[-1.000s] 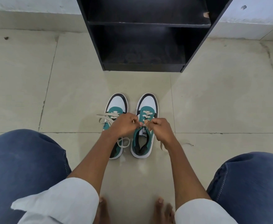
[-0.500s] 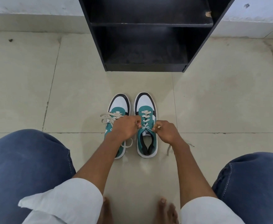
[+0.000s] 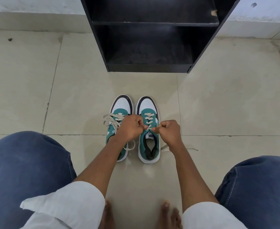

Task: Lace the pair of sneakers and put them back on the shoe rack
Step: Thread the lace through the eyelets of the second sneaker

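Observation:
Two teal, white and black sneakers stand side by side on the floor, toes pointing at the rack. The right sneaker (image 3: 148,146) has its cream lace (image 3: 148,120) crossed through several eyelets. My left hand (image 3: 129,128) and my right hand (image 3: 169,131) each pinch an end of that lace at the top eyelets, just above the tongue. The left sneaker (image 3: 121,104) is partly hidden under my left wrist; its lace (image 3: 110,120) lies in loose loops off its left side. The black shoe rack (image 3: 152,38) stands empty just beyond the sneakers.
Beige floor tiles (image 3: 227,104) spread around the shoes. My knees in blue jeans frame the lower left (image 3: 25,162) and lower right (image 3: 260,187). My bare toes (image 3: 167,214) show at the bottom. A white wall base (image 3: 28,19) runs behind the rack.
My hands drew apart and then came back together at the top of the right sneaker's lacing. The right sneaker has straightened to sit parallel with the left one.

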